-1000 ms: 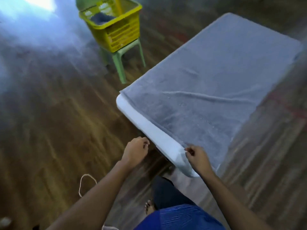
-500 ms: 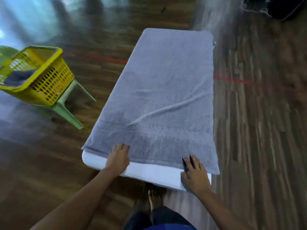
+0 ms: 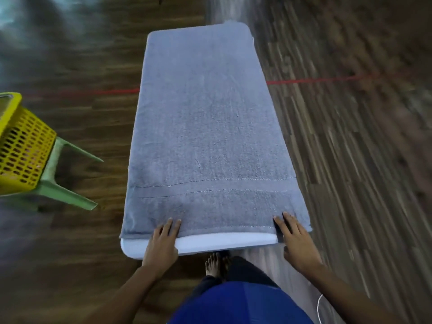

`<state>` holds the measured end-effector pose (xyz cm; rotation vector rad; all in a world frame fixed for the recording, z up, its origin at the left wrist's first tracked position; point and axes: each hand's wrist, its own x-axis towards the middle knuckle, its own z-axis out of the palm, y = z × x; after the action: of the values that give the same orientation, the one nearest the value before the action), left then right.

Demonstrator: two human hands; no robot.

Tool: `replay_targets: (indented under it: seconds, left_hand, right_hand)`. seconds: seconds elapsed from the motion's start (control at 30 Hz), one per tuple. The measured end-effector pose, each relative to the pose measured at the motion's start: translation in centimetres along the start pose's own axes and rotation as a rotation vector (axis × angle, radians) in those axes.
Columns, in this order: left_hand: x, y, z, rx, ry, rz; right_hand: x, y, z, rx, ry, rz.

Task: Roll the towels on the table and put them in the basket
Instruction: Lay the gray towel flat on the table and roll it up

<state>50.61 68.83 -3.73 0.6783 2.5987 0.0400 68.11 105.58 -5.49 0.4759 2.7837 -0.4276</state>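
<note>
The grey towel point(image 3: 205, 141), spread flat over the table point(image 3: 210, 244), is pressed at the table's near edge by the flat, straight-fingered left hand point(image 3: 161, 244) and right hand point(image 3: 298, 240); a skewed, loose roll is risked should the hem be turned unevenly.

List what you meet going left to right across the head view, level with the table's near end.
yellow basket → green stool → left hand → right hand. The grey towel lies under both hands' fingers, so it is left out.

Soft dim daylight, blurred wide-angle edges, upper-left glare.
</note>
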Motion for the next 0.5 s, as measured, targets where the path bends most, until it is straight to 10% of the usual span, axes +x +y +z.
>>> replay_targets:
  seconds: [0.5]
  left_hand:
    - [-1.3,-7.3,-1.6,0.062,0.109,0.031]
  right_hand:
    - [0.9,2.8,-3.2,0.033,-0.067,-0.191]
